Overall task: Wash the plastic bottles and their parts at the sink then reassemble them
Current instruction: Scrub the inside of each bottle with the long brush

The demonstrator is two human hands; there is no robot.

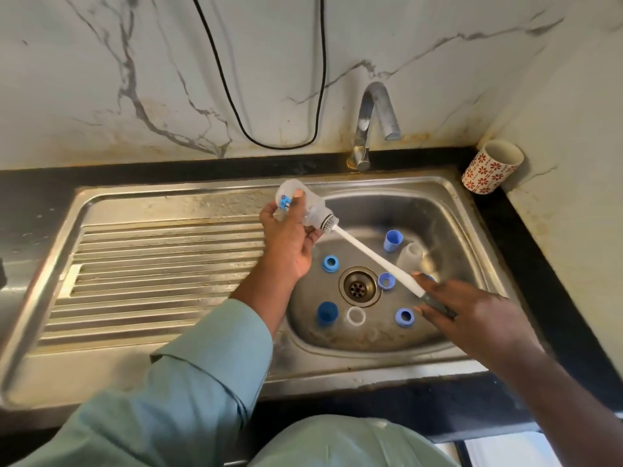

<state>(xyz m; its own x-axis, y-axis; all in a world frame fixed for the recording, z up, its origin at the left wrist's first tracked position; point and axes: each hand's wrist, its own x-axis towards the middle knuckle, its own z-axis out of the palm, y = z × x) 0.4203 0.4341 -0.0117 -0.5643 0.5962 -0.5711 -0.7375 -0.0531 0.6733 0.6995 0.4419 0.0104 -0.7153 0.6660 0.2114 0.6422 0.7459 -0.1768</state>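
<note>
My left hand (290, 237) grips a clear plastic bottle (296, 203) with a blue label, held on its side above the left rim of the sink basin (448, 210). A white bottle brush (367, 254) has its bristle head pushed into the bottle's mouth. My right hand (472, 311) holds the brush's grey handle end over the basin. Several blue rings and caps lie on the basin floor, among them a blue ring (330, 263) and a dark blue cap (327, 312). A clear ring (356, 315) and a clear cap (409, 256) also lie there.
The drain (360, 286) sits in the middle of the basin. A chrome tap (371, 123) stands behind the sink, with no water running. The ribbed drainboard (151, 271) lies to the left. A red-flowered cup (492, 166) stands in the back right corner. A black cable (269, 143) hangs on the wall.
</note>
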